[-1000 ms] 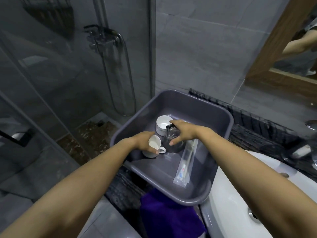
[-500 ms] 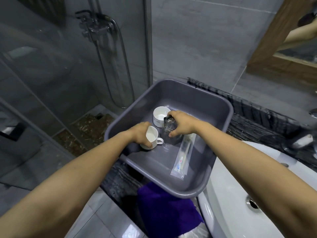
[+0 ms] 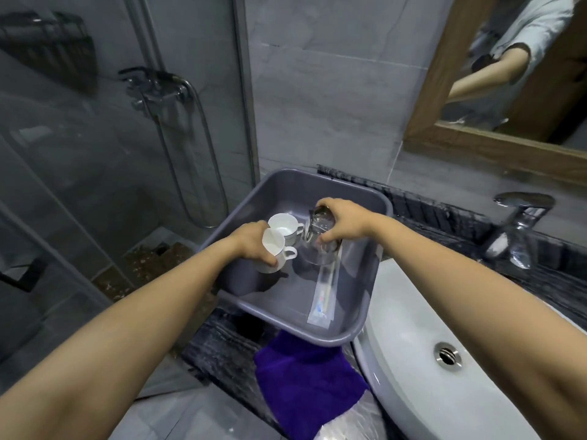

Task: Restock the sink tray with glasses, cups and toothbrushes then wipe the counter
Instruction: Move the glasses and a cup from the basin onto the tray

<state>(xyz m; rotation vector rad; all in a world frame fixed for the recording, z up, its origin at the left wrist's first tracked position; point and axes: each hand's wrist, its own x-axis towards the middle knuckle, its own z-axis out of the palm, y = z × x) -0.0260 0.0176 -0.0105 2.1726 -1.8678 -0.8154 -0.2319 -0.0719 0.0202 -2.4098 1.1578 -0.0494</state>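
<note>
A: Two hands in the grey tub (image 3: 365,300)?
B: Yep. Left hand (image 3: 254,241) wraps a tilted white cup (image 3: 274,249); right hand (image 3: 344,222) pinches a clear glass (image 3: 319,223) above the tub's wrapped toothbrush (image 3: 324,290).

One view only, the camera on my head, wide-angle, tilted forward and down along both my forearms. It sits close over the grey tub (image 3: 365,282) at frame centre, with my left hand (image 3: 254,241) and right hand (image 3: 344,222) reaching into it. Edges bend from the wide lens. Left side takes in the glass shower screen (image 3: 95,185), right side the white basin (image 3: 413,360) and tap (image 3: 521,217), top right the mirror (image 3: 524,74), which reflects an arm. No second view to share scene with.
</note>
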